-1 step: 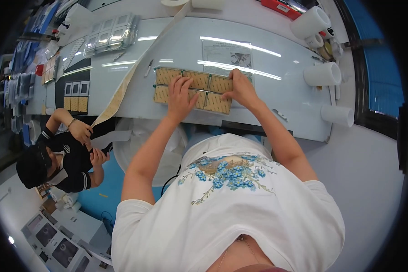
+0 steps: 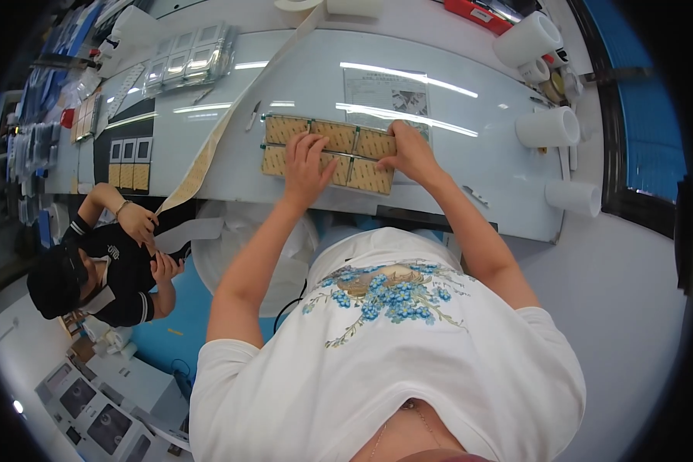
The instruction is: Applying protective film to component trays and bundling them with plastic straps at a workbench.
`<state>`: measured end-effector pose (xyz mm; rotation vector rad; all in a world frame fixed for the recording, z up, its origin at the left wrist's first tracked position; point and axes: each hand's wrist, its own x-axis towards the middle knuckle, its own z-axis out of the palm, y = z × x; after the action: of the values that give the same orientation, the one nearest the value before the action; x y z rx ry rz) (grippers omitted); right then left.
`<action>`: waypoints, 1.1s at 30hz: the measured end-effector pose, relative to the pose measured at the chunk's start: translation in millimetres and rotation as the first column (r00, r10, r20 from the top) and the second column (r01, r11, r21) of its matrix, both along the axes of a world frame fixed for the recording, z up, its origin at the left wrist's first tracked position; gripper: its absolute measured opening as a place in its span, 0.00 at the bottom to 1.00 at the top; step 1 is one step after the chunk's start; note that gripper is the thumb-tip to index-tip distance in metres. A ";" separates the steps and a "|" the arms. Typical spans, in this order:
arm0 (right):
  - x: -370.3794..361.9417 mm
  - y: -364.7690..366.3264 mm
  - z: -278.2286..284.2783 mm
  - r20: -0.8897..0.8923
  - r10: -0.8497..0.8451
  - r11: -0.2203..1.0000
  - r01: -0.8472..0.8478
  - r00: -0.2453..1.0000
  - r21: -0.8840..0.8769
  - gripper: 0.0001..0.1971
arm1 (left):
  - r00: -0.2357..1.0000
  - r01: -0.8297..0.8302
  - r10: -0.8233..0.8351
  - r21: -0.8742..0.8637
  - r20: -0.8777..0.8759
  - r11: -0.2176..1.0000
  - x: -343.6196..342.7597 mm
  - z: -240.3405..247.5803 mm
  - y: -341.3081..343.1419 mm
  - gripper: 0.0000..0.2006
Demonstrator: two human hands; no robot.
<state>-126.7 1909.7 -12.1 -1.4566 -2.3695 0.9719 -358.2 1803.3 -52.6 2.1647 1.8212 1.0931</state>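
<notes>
A block of tan-backed panels [image 2: 371, 176] lies on the glossy table in front of me, in two rows of three with dark seams between them. The tan faces carry small repeated print, and green bits show at the edges. My left hand [image 2: 308, 168] rests on the block's middle, its fingers stretched over the seam and its thumb to the right. At the block's right end, my right hand [image 2: 413, 156] grips the edge, fingers at the far corner and thumb at the near panel. Its fingertips are partly hidden.
A printed sheet [image 2: 385, 88] lies beyond the block. A small knife [image 2: 252, 115] is at its left; another slim tool [image 2: 475, 195] lies right. White rolls [image 2: 547, 125] stand at the right edge. At left, a co-worker [image 2: 108, 254] holds a long tan strip [image 2: 208, 154] crossing the table.
</notes>
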 end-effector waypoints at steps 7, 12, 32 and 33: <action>-1.8 3.6 -1.5 -0.142 0.146 0.896 -0.070 0.979 0.439 0.23 | 1.000 -0.029 0.029 -0.018 -0.010 0.999 13.7 2.1 -7.0 0.20; -26.9 26.0 3.1 -0.133 0.546 0.838 -0.543 0.828 0.060 0.12 | 0.996 -0.028 0.029 0.010 -0.080 1.000 10.9 -0.8 -5.8 0.18; -65.5 55.0 10.1 0.024 0.804 0.593 -0.796 0.595 -0.119 0.07 | 0.954 -0.299 0.259 -0.408 -0.150 0.863 144.0 20.2 -26.9 0.27; -67.6 54.0 11.5 0.025 0.824 0.564 -0.816 0.566 -0.126 0.07 | 0.945 -0.326 0.292 -0.413 -0.145 0.850 146.6 17.1 -28.0 0.27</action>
<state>-194.3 1963.6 -0.6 -0.2774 -3.1517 1.2142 -211.6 1775.3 -35.5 1.7157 2.2462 0.5661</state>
